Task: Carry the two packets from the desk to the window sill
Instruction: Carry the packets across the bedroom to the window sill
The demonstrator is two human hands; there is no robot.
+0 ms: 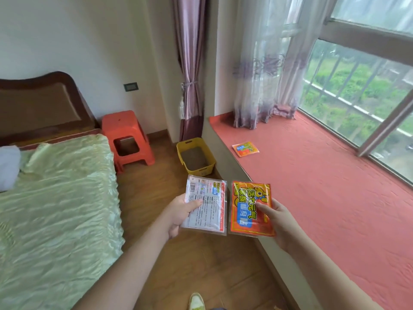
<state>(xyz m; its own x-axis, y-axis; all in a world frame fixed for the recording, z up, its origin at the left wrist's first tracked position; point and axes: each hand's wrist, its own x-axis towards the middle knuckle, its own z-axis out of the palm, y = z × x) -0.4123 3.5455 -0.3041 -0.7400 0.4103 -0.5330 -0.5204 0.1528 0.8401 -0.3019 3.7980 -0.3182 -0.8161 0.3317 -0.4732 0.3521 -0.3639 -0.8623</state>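
Note:
My left hand (178,214) grips a white packet (210,202) showing its printed back, thumb on top. My right hand (276,217) grips an orange packet (247,204) with yellow and blue lettering. Both packets are held flat, side by side, over the wooden floor just left of the window sill's edge. The window sill (324,186) is wide, covered with a red-orange quilted mat, and runs along the right under the window. A third small orange packet (245,149) lies on the sill near its far left part.
A bed with a pale green cover (55,209) fills the left. An orange plastic stool (127,139) and a yellow basket (196,157) stand on the floor at the far end. Curtains (259,86) hang over the sill's far end. The window glass (357,97) bounds the right.

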